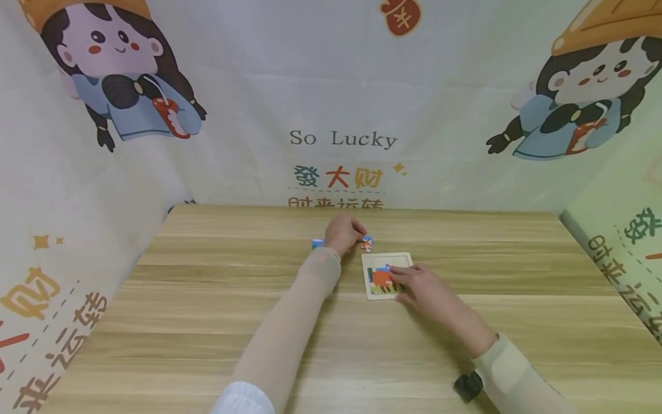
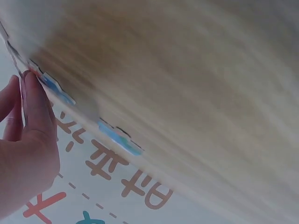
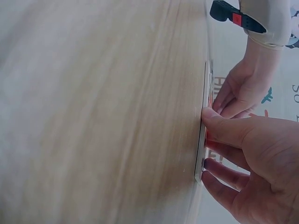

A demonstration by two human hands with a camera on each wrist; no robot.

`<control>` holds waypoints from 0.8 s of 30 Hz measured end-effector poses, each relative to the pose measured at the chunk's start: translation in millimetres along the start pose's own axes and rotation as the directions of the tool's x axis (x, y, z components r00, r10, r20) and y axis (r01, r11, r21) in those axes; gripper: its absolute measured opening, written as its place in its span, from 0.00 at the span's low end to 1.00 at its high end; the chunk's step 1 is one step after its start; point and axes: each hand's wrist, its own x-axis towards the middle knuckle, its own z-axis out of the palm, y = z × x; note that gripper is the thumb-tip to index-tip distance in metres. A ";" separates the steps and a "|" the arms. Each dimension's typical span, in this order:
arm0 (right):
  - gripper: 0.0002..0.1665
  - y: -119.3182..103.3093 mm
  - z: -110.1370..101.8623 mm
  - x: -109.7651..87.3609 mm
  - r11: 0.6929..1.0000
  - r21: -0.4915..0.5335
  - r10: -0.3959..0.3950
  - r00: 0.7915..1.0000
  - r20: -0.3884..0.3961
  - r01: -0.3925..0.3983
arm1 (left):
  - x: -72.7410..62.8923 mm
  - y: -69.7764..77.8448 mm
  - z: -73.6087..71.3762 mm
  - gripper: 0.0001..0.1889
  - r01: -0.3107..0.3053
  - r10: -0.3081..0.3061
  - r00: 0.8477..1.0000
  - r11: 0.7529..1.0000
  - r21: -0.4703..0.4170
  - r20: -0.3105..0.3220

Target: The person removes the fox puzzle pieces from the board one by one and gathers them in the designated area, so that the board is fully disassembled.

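My left hand (image 1: 343, 234) pinches a thin puzzle piece (image 2: 14, 56) between thumb and fingers, beyond the puzzle board's far left corner. Close by its fingertips lies a blue, orange and white puzzle piece (image 1: 368, 244). Another piece, blue and green (image 1: 318, 244), sits left of that hand, partly covered by it. My right hand (image 1: 426, 290) rests on the right side of the square puzzle board (image 1: 365, 279), its thumb at the near edge and fingers over the picture. Inside the pale frame, assembled pieces show an orange shape over green, partly hidden under those fingers; the upper part is bare.
The wood-grain table (image 1: 207, 322) extends around the board, with its far edge just beyond the loose pieces. A printed cloth (image 1: 248, 115) hangs behind the table and along both sides. A black device (image 1: 468, 386) is strapped at my right wrist.
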 end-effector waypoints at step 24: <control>0.29 -0.6 0.8 1.3 1.000 0.015 0.020 1.000 0.020 -0.020 | -13.4 4.1 -21.2 0.07 -0.024 0.024 1.000 0.999 -0.029 0.001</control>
